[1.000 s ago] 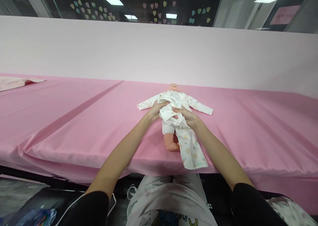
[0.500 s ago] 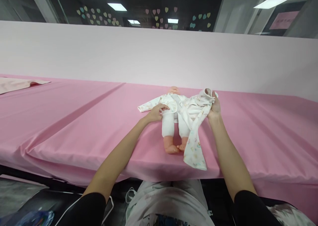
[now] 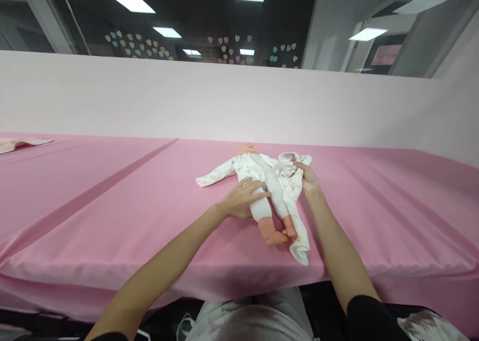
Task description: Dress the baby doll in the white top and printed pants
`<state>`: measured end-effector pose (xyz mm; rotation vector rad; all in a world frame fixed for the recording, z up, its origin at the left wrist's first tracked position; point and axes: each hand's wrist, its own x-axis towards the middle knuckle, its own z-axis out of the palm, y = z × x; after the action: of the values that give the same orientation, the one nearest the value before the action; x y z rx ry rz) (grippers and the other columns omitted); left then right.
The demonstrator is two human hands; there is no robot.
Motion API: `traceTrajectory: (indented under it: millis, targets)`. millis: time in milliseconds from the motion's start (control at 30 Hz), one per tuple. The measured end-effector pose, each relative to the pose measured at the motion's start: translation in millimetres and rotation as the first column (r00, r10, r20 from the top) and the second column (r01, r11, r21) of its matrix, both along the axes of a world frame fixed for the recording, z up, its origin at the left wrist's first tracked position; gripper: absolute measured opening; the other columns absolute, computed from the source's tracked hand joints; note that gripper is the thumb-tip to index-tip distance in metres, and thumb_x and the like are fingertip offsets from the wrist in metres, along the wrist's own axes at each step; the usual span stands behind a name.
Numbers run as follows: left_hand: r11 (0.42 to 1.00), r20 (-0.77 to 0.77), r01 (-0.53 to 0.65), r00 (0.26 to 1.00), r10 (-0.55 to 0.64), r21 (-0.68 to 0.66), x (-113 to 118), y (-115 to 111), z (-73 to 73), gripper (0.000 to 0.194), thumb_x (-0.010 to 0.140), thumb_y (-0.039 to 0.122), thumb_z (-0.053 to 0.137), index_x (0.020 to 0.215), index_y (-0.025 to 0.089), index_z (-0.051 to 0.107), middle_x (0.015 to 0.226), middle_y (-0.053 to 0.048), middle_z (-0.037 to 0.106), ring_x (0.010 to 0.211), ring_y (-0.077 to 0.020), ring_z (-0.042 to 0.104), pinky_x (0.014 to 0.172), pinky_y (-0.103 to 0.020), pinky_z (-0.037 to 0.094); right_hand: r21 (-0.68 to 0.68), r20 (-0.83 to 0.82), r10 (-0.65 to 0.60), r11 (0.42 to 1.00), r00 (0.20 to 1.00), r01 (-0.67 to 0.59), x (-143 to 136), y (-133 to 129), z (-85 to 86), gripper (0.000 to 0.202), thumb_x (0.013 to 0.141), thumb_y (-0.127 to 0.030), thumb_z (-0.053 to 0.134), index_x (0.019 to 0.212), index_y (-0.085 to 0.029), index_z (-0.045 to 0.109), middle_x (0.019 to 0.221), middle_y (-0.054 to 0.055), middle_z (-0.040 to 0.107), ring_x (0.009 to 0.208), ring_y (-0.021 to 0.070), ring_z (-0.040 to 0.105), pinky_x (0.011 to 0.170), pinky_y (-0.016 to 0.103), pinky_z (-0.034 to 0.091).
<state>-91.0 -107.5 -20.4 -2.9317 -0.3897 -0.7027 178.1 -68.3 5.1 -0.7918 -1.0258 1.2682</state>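
A baby doll (image 3: pixel 275 187) lies on its back on the pink-covered table, head toward the wall and bare feet toward me, its body slanted. White clothing covers its trunk and legs. Over its shoulders is a white printed baby top (image 3: pixel 220 172), open down the front, with one sleeve stretched out to the left. My left hand (image 3: pixel 242 197) rests on the doll's hip and thigh, fingers spread. To the right, my right hand (image 3: pixel 309 177) grips the bunched part of the top; the doll's arm on that side is hidden in the cloth. A loose flap hangs beside the feet.
The pink cover (image 3: pixel 123 201) has long creases and drops over the front edge. A pale pink cloth (image 3: pixel 22 144) lies at the far left. A white wall (image 3: pixel 149 99) runs behind the table, with dark glass above. Patterned fabric (image 3: pixel 430 326) shows at lower right.
The doll has turned, its feet swinging right. My left hand has moved from the top's edge onto the hip and spread its fingers. My right hand has come closer to the doll.
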Motion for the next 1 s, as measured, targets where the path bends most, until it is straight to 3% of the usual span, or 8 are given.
traceTrajectory:
  millis: [200, 333, 433, 533, 600, 733, 833, 1000]
  targets:
    - [0.891, -0.089, 0.393, 0.903, -0.421, -0.226, 35, -33, -6.7, 0.031, 0.087, 0.030, 0.051, 0.113, 0.037, 0.066, 0.100, -0.009, 0.067, 0.098, -0.0220, 0.060, 0.095, -0.037, 0.044, -0.073, -0.076, 0.027, 0.997, 0.997, -0.032, -11, -4, 5.0, 0.028, 0.053, -0.019, 0.072, 0.059, -0.021, 0.045, 0.053, -0.005, 0.052, 0.052, 0.0096, 0.054, 0.059, 0.023, 0.052]
    - [0.918, 0.157, 0.243, 0.967, -0.202, -0.312, 31, -40, 2.3, 0.019, 0.086, 0.037, 0.056, 0.097, 0.032, 0.070, 0.089, -0.008, 0.067, 0.089, -0.0214, 0.061, 0.091, -0.037, 0.046, -0.047, 0.092, 0.052, 0.998, 0.994, -0.048, -15, -10, 5.9, 0.035, 0.054, -0.023, 0.073, 0.054, -0.021, 0.038, 0.042, -0.009, 0.038, 0.041, 0.0064, 0.039, 0.048, 0.021, 0.043]
    - [0.958, 0.521, 0.114, 0.853, 0.042, -0.264, 16, -24, 8.4, 0.020, 0.084, 0.043, 0.059, 0.092, 0.027, 0.066, 0.084, -0.008, 0.065, 0.085, -0.0219, 0.060, 0.087, -0.040, 0.046, -0.032, 0.316, 0.190, 0.981, 0.930, -0.190, -18, -20, 9.6, 0.032, 0.057, -0.023, 0.068, 0.052, -0.021, 0.036, 0.038, -0.009, 0.032, 0.037, 0.0043, 0.029, 0.040, 0.019, 0.031]
    - [0.991, 0.798, -0.026, 0.591, 0.121, -0.131, 3, 0, 9.6, 0.021, 0.088, 0.040, 0.053, 0.103, 0.026, 0.056, 0.093, -0.007, 0.063, 0.091, -0.0205, 0.060, 0.088, -0.039, 0.046, -0.130, 0.612, 0.335, 0.936, 0.716, -0.327, -30, -34, 20.1, 0.020, 0.058, -0.021, 0.062, 0.058, -0.020, 0.041, 0.041, -0.008, 0.040, 0.038, 0.0049, 0.032, 0.040, 0.019, 0.026]
    - [0.988, 0.883, -0.137, 0.451, 0.130, -0.075, -3, 13, 7.5, 0.025, 0.090, 0.038, 0.052, 0.110, 0.025, 0.049, 0.097, -0.007, 0.062, 0.092, -0.0194, 0.060, 0.085, -0.037, 0.048, -0.236, 0.801, 0.398, 0.897, 0.448, -0.375, -45, -44, 28.1, 0.016, 0.058, -0.021, 0.061, 0.064, -0.019, 0.046, 0.049, -0.005, 0.050, 0.045, 0.0079, 0.042, 0.043, 0.020, 0.030]
    - [0.953, 0.878, -0.223, 0.389, 0.280, -0.206, -7, 27, -0.9, 0.032, 0.091, 0.035, 0.051, 0.120, 0.022, 0.045, 0.109, -0.008, 0.061, 0.099, -0.0198, 0.062, 0.086, -0.036, 0.050, -0.227, 0.971, 0.236, 0.838, -0.047, -0.495, -86, -61, 36.8, 0.017, 0.059, -0.024, 0.061, 0.064, -0.018, 0.046, 0.059, -0.004, 0.050, 0.054, 0.0100, 0.045, 0.048, 0.023, 0.032]
    - [0.929, 0.843, -0.229, 0.397, 0.362, -0.291, -6, 26, -5.9, 0.036, 0.091, 0.036, 0.050, 0.123, 0.022, 0.043, 0.115, -0.009, 0.061, 0.104, -0.0210, 0.061, 0.089, -0.037, 0.050, -0.122, 0.992, 0.112, 0.815, -0.052, -0.567, -107, -72, 38.4, 0.019, 0.061, -0.025, 0.059, 0.062, -0.019, 0.041, 0.060, -0.004, 0.045, 0.054, 0.0091, 0.040, 0.048, 0.023, 0.031]
    - [0.907, 0.825, -0.306, 0.401, 0.397, -0.288, -2, 23, -6.6, 0.036, 0.089, 0.037, 0.050, 0.121, 0.021, 0.045, 0.119, -0.009, 0.060, 0.110, -0.0226, 0.059, 0.093, -0.038, 0.049, -0.258, 0.938, 0.347, 0.677, -0.011, -0.689, -115, -84, 41.2, 0.015, 0.059, -0.021, 0.059, 0.066, -0.018, 0.046, 0.064, -0.005, 0.046, 0.059, 0.0086, 0.044, 0.050, 0.021, 0.035]
